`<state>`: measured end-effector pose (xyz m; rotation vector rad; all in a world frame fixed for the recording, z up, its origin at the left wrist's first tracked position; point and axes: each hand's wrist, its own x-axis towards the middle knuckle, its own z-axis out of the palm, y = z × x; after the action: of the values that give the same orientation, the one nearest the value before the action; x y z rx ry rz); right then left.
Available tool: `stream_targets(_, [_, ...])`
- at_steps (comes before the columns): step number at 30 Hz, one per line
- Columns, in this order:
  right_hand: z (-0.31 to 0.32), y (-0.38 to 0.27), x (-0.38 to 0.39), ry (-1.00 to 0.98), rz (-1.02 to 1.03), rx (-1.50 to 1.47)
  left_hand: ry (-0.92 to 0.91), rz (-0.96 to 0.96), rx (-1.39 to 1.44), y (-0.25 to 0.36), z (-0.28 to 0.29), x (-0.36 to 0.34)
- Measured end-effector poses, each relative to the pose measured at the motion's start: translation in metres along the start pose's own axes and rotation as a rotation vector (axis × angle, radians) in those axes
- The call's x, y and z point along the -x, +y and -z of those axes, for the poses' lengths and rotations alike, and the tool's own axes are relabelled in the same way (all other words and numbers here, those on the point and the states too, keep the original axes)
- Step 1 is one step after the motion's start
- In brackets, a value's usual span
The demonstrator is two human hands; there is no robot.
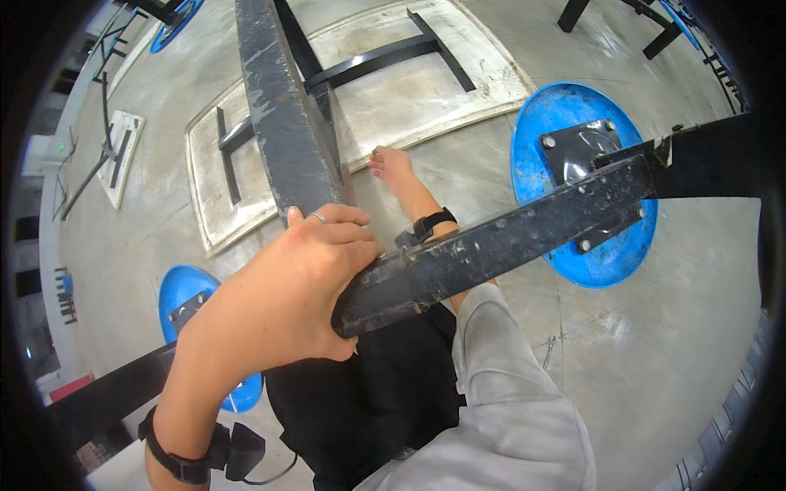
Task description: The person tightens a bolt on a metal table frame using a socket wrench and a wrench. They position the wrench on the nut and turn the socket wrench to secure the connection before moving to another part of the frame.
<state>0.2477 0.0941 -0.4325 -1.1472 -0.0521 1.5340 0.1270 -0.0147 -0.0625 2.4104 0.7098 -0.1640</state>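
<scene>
My left hand (299, 270), with a ring on one finger, wraps over the end of a scuffed black metal bar (499, 233), where it meets a wide upright black beam (291, 114). The thumb hooks under the bar's near end. My right forearm passes beneath that bar, and my right hand (395, 172) comes out on its far side, close to the beam. Its fingers are curled in; a small dark spot shows at the fingertips, too small to name. Both wrists wear black straps.
Blue round seats (532, 110) with bolted black plates sit to the right and at the lower left (173, 290). White panels (483, 49) with black metal feet lie beyond the beam. A small metal tool (549, 352) lies on the grey floor at the right.
</scene>
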Motion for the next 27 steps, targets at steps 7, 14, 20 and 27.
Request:
stream_targets(7, [0.076,0.027,0.024,-0.036,0.312,0.862,0.020,-0.087,0.014,0.000,0.002,-0.003])
stream_targets(14, [0.085,-0.035,0.288,-0.240,0.180,0.638,-0.035,-0.117,-0.011,-0.003,0.001,0.006])
stream_targets(20, [0.042,-0.043,0.363,-0.216,0.402,0.393,-0.022,-0.145,-0.071,-0.010,-0.003,0.007])
stream_targets(27, [0.002,-0.057,0.365,-0.015,0.659,0.456,-0.051,-0.173,-0.081,-0.013,0.001,-0.001])
